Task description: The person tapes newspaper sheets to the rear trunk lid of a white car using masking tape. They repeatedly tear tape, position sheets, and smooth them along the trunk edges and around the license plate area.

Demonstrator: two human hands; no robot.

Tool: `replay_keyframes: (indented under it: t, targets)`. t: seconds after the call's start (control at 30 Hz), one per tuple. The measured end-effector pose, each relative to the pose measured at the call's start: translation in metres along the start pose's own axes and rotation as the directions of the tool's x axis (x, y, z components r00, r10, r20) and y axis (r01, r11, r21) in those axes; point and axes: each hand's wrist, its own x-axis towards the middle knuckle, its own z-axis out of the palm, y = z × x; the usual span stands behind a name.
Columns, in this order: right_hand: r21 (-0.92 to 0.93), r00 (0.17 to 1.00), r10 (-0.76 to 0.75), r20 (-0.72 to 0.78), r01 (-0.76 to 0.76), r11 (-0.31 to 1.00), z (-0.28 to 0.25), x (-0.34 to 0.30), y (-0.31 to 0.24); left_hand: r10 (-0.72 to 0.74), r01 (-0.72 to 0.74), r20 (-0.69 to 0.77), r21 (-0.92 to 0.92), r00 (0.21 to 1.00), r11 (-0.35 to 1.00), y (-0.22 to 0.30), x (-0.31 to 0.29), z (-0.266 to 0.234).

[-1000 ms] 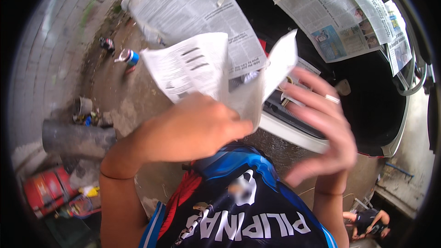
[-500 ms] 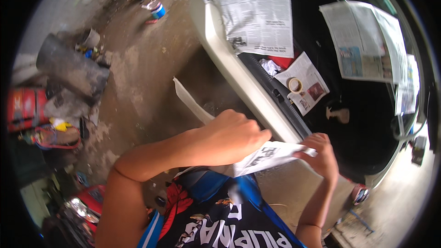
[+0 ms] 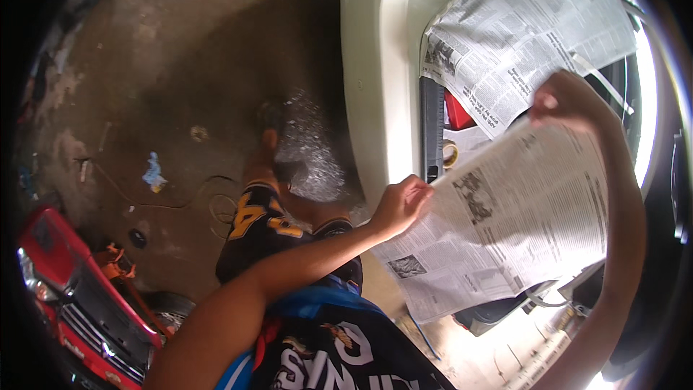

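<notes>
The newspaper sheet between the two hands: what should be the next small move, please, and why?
Perhaps ease the sheet a little toward the spread newspaper. The left hand and the right hand both hold its upper edge, which faces that newspaper, and on the left hand's side a gap between the two papers shows a tape roll.

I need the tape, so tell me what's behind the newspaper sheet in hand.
Beyond the upper edge of the held sheet, a tape roll and pale paper show. Whatever lies directly behind it is covered.
</notes>
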Motion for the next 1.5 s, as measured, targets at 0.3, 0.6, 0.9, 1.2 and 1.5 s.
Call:
replay_keyframes:
  t: [0.3,0.6,0.9,1.2,1.5]
  targets:
    - [-0.086,0.972,-0.036,0.233,0.057,0.995,-0.015,0.116,-0.078,-0.202,0.143,-0.146,-0.335,0.968,0.931,-0.051,0.005,-0.012]
    - [-0.14,0.925,-0.305,0.227,0.341,0.93,-0.038,0.16,-0.133,-0.18,-0.081,-0.443,-0.508,0.878,0.858,-0.078,0.001,0.047]
    - [-0.167,0.944,-0.221,0.244,0.265,0.95,0.011,0.191,-0.109,-0.056,-0.145,-0.594,-0.285,0.802,0.948,-0.07,0.011,0.076]
    - [-0.124,0.935,-0.091,0.342,0.141,0.982,0.0,0.199,-0.105,0.109,-0.143,-0.6,-0.009,0.792,0.99,-0.072,0.006,0.07]
    - [0.098,0.895,-0.19,0.403,0.164,0.981,-0.035,0.158,-0.108,0.152,-0.275,-0.515,-0.172,0.844,0.946,-0.082,-0.017,0.074]
